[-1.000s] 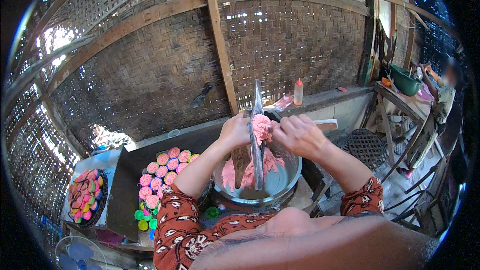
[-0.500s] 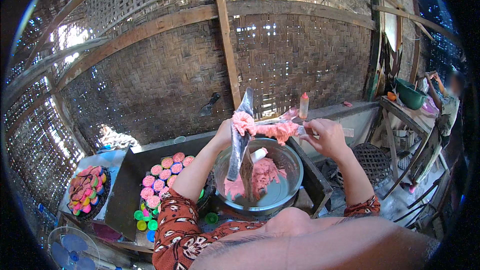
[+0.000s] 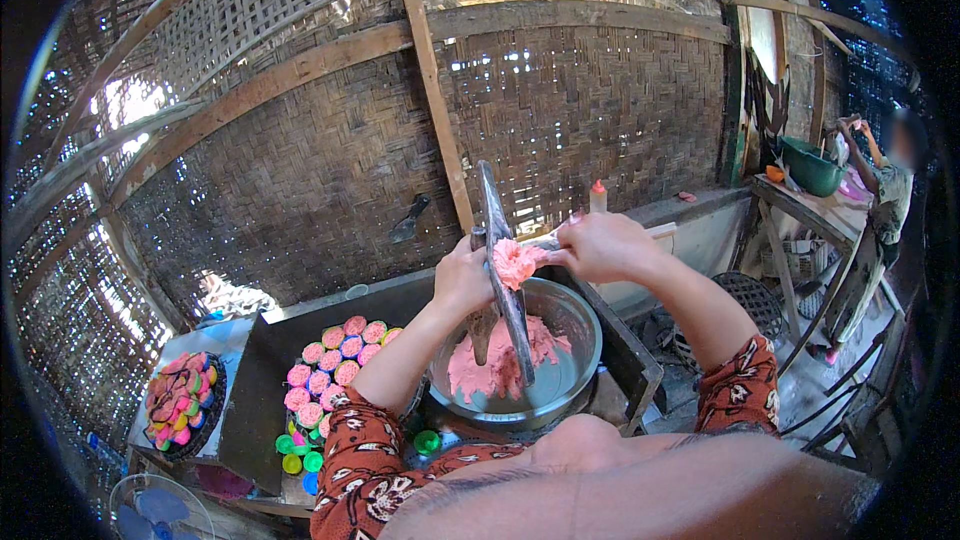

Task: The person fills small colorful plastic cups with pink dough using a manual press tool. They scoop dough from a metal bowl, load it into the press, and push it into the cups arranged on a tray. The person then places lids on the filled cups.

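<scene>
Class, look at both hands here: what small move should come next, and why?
Probably, the right hand should wipe the pink dough clump against the long, flat dark tool that the left hand grips. The clump sits against the tool's face, the right hand is close beside it, and the wide metal basin lies below, likely to catch anything that drops.

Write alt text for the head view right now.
A person's left hand grips a long two-piece tool above a grey basin of pink paste; the right hand holds a flat scraper by a pink lump on it. Small cups topped with pink stand left, before a woven wall.
</scene>
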### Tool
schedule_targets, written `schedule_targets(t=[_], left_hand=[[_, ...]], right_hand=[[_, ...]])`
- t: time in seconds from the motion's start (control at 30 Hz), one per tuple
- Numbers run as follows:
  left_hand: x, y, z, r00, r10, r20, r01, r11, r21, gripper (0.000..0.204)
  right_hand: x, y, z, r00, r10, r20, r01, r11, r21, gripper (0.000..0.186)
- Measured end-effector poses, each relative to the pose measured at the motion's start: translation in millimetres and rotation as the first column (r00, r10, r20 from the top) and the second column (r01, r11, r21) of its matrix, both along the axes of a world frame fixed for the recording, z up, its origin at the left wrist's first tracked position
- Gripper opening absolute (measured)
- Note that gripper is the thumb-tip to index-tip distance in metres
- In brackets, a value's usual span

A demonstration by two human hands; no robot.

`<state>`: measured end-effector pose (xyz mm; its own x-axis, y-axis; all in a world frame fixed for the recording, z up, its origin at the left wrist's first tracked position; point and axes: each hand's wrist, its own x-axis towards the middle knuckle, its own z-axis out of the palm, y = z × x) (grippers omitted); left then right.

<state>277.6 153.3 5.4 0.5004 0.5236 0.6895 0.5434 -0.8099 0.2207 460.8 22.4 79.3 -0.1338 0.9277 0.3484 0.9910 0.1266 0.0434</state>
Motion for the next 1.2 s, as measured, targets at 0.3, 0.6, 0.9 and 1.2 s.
schedule_targets(t=[0.3,0.6,0.9,1.2], left_hand=[[-10,31,3,0.98,-0.151,-0.129,0.13,0.979,-0.156,0.04],[-36,72,-1,0.916,-0.34,0.214,0.387,0.891,-0.239,0.039],[-3,70,-12,0.977,-0.125,0.175,0.163,0.962,-0.218,0.031],[-3,59,-11,0.924,-0.277,0.265,0.339,0.913,-0.228,0.017]], right_hand=[[-25,9,-41,0.72,0.022,0.693,-0.591,0.542,0.597,0.015],[19,-12,-36,0.934,0.054,0.352,-0.34,0.431,0.836,0.014],[-25,58,-119,0.213,0.465,-0.859,-0.001,0.879,0.476,0.021],[-13,58,-91,0.791,0.357,-0.497,0.201,0.616,0.762,0.019]])
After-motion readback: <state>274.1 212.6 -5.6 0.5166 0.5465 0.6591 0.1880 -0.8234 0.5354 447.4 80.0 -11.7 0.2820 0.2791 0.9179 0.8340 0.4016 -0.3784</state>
